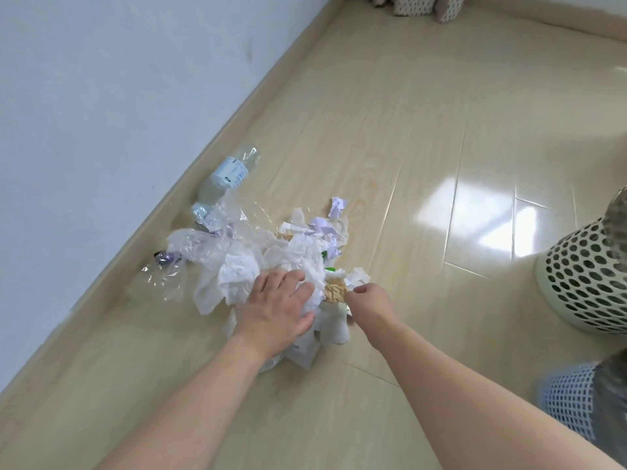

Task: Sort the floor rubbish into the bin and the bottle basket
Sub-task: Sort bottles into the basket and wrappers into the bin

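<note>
Sorting looks barely begun: the left hand [276, 301] presses open on the crumpled white paper heap [271, 262], the right hand [364, 298] pinches a brown paper wad [334, 292], and the clear plastic bottle [227, 176] lies unsorted.

Wood floor [390, 147] under rubbish heap [271, 252]

No legible text. Clear bottle [228, 178] at 10 o'clock of the rubbish pile [271, 262] has a pale blue-white label [232, 171] with dark print, too blurred to read. Nothing else carries markings.
</note>
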`<state>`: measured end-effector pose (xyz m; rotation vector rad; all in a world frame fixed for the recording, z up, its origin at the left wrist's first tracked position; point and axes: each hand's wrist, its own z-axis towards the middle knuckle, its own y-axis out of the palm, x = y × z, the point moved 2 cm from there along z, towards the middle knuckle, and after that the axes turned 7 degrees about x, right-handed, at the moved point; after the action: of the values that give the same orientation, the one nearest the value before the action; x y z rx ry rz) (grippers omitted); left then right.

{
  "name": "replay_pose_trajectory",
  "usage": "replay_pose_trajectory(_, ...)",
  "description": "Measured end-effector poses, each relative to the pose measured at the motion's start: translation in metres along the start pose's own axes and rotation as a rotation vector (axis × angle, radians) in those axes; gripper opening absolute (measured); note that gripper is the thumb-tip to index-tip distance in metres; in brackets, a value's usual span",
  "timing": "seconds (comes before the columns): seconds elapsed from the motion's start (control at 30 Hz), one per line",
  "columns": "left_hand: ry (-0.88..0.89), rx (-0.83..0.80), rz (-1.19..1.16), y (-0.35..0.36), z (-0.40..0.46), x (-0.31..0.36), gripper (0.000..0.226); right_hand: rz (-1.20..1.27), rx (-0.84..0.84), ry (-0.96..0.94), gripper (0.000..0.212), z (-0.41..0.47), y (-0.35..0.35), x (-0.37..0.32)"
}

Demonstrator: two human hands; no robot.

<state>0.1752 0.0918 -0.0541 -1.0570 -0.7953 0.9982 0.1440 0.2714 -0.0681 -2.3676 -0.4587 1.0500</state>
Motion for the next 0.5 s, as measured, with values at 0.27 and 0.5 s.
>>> replay_pose_trajectory(0.27,-0.081,-0.043,0.061,0.009,0.013,0.002,0.022,-0.021,-0.037,0.049,0.003,0.014,0.006,-0.003)
replay_pose_trajectory(0.5,-0.410,0.085,-0.513,-0.003,0.021,-0.002,0.009,0.221,-0.038,0.049,0.001,0.004,-0.001,-0.007)
